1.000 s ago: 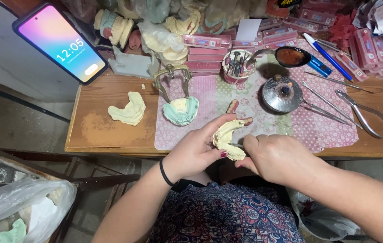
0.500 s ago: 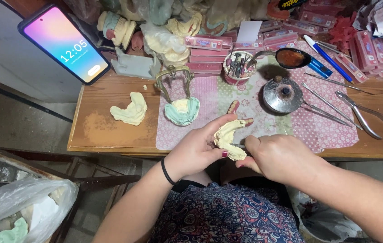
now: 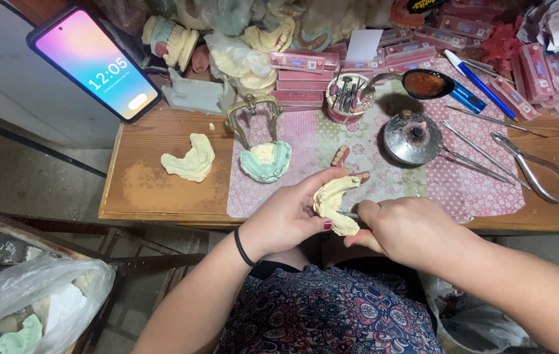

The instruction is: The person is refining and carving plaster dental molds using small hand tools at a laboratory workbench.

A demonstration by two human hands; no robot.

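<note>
My left hand [image 3: 286, 216] grips a cream plaster dental cast [image 3: 334, 202] just in front of the table's near edge. My right hand [image 3: 405, 229] is closed around a thin metal tool [image 3: 350, 214] whose tip touches the cast. A small pink denture piece with teeth [image 3: 340, 156] lies on the patterned mat [image 3: 306, 141] just beyond the cast. A black band circles my left wrist.
On the wooden table [image 3: 161, 196] lie another cream cast [image 3: 191, 159], a brass articulator holding a green-and-cream cast [image 3: 263, 157], a lit spirit burner [image 3: 414, 136], a cup of burs [image 3: 349, 95], a ladle of dark wax [image 3: 427, 83], pliers [image 3: 532, 170], pink boxes [image 3: 306, 62]. A phone [image 3: 94, 62] leans at the back left.
My hands and the cast have stayed almost in place; the cast has turned slightly in my left hand while the tool works on it.
</note>
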